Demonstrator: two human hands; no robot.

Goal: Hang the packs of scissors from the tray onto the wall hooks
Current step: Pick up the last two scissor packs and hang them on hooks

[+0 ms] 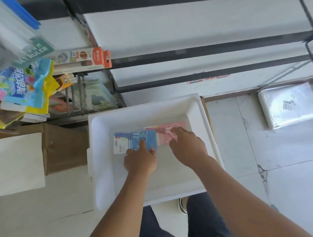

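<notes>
A white tray (101, 125) sits on the floor below me. Inside it lie a blue pack of scissors (132, 140) and, to its right, a pink pack of scissors (165, 132). My left hand (140, 159) rests on the near edge of the blue pack, index finger stretched over it. My right hand (187, 146) lies on the pink pack with fingers spread on its surface. Neither pack is lifted off the tray. Black wall hooks (312, 26) stick out from the white slat wall at the upper right.
Hanging stationery packs (23, 85) crowd the upper left, with a red-ended pack (102, 57) beside them. A cardboard box (64, 147) stands left of the tray. A plastic-wrapped bundle (288, 106) lies on the tiled floor at right. My legs and a shoe (182, 205) are below the tray.
</notes>
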